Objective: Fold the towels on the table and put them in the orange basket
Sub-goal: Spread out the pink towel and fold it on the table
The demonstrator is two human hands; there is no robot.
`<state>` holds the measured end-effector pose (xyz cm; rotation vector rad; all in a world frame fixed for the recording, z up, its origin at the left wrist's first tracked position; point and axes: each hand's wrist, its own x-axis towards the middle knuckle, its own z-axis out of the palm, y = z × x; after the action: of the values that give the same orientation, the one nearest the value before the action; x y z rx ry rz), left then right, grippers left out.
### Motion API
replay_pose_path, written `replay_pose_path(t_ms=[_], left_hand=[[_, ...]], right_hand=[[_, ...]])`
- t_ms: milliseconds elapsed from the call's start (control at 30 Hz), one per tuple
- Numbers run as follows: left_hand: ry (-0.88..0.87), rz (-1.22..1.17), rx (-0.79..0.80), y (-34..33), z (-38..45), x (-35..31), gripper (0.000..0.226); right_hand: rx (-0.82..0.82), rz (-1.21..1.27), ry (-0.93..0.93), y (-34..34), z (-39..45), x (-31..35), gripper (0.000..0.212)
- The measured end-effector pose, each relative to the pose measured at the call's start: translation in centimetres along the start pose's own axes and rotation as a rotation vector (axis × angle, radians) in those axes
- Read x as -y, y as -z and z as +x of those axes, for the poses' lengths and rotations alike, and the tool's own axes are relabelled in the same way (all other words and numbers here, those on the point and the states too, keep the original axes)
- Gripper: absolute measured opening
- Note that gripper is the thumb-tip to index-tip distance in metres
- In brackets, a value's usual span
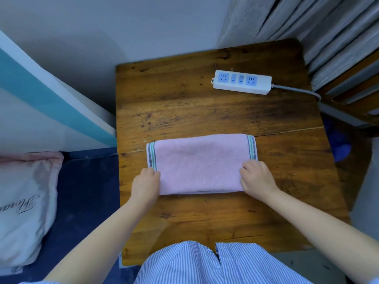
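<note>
pink towel [200, 163] folded flat, striped ends, both hands at near corners

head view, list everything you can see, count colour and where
towel: one, pink with striped ends, folded, near middle of the table
table: one, brown wood, centre of view
power strip: one, white with blue sockets, far right of the table, grey cord running off the right edge
pillow: one, pale pink with dark script, on dark blue bedding at left
curtain: grey, pleated, upper right
orange basket: not in view
shirt: striped blue and white, bottom edge
left hand: one, gripping the towel's left end
right hand: one, gripping the towel's right end
</note>
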<state>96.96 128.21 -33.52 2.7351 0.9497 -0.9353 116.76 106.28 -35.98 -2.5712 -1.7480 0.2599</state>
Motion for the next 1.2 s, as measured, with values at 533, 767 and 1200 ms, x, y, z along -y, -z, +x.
replay_pose_path(t_ms=[533, 767, 1200], left_hand=[[0.056, -0.269, 0.042, -1.3, 7.7, -2.8, 0.081], [0.176, -0.328, 0.08, -1.0, 7.8, -1.2, 0.073], [-0.356, -0.177, -0.106, 4.0, 8.9, -10.0, 0.049]], right_hand=[[0.338, 0.083, -0.255, -3.5, 9.0, 2.5, 0.074], [0.336, 0.213, -0.623, -2.7, 6.3, -1.1, 0.06], [0.246, 0.586, -1.079, -1.3, -1.5, 4.0, 0.067]])
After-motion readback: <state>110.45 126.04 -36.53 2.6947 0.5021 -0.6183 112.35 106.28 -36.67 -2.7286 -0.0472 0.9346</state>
